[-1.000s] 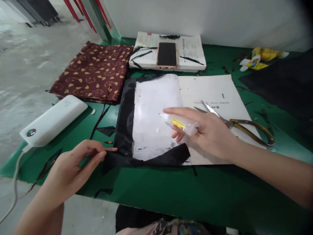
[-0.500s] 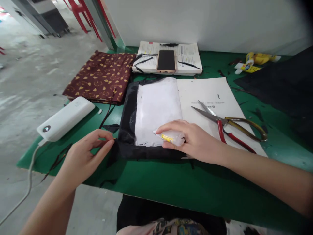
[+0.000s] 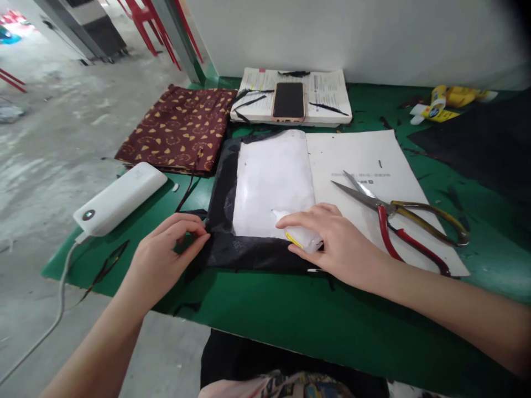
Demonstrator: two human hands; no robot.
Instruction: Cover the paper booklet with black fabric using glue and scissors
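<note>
With thumb and forefinger pinched together, my left hand (image 3: 170, 249) is at the near left corner of the black fabric (image 3: 249, 253); its fingertips appear to grip the fabric edge. The black fabric borders a white sheet (image 3: 274, 182) along its left and near sides. My right hand (image 3: 338, 240) is wrapped around a small translucent glue bottle (image 3: 307, 237) with a yellow label. The bottle lies tilted low over the sheet's near right part, nozzle pointing left and away from me. Whether the nozzle touches the sheet I cannot tell.
Scissors (image 3: 388, 210) lie partly open on a white board (image 3: 357, 149) at right. Behind are a phone (image 3: 289, 101) on a thick book (image 3: 326, 91), yellow tubes (image 3: 440, 113) and dark cloth (image 3: 468, 138). At left are patterned maroon fabric (image 3: 178, 127) and a cabled power bank (image 3: 122, 199).
The view has shifted, moving the scene slightly right. My right hand has rolled the bottle, hiding most of its label. The black strip along the sheet's near edge looks wider. My left hand stays pinched.
</note>
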